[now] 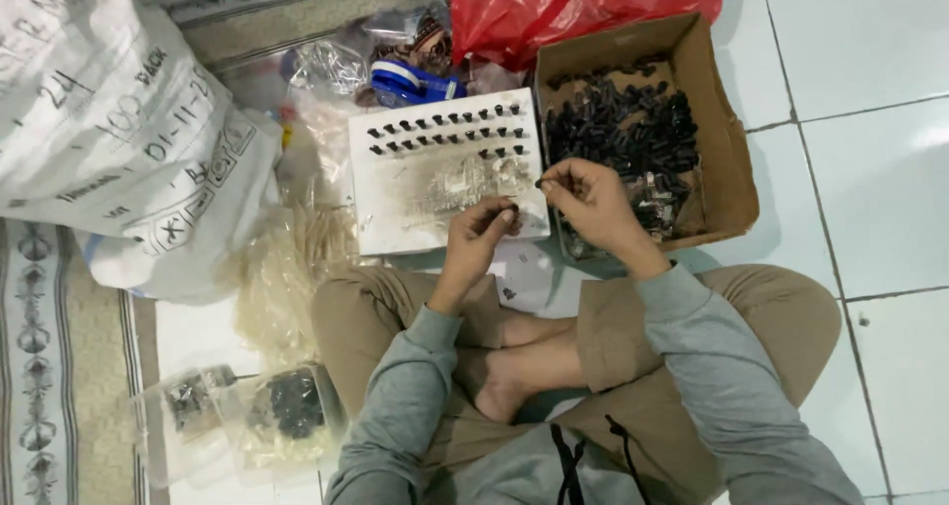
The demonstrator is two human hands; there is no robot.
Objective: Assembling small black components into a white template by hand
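Black caps (623,134) fill cardboard box (727,159), right hand (588,204) beside

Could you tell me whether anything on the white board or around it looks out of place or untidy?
Only the white board stands out: its middle is smudged greyish while black pieces fill just its top rows. The cardboard box sits askew but holds its black parts; nothing looks spilled.

A person sits cross-legged on white floor tiles. The left hand (481,230) pinches a small black part at the near edge of a flat white perforated board (395,184) studded with two rows of black pegs. The right hand (585,201) pinches another small part just beside the open brown cardboard box (727,159) of black plastic pieces (623,129). Far behind lies a crumpled red plastic bag (554,6).
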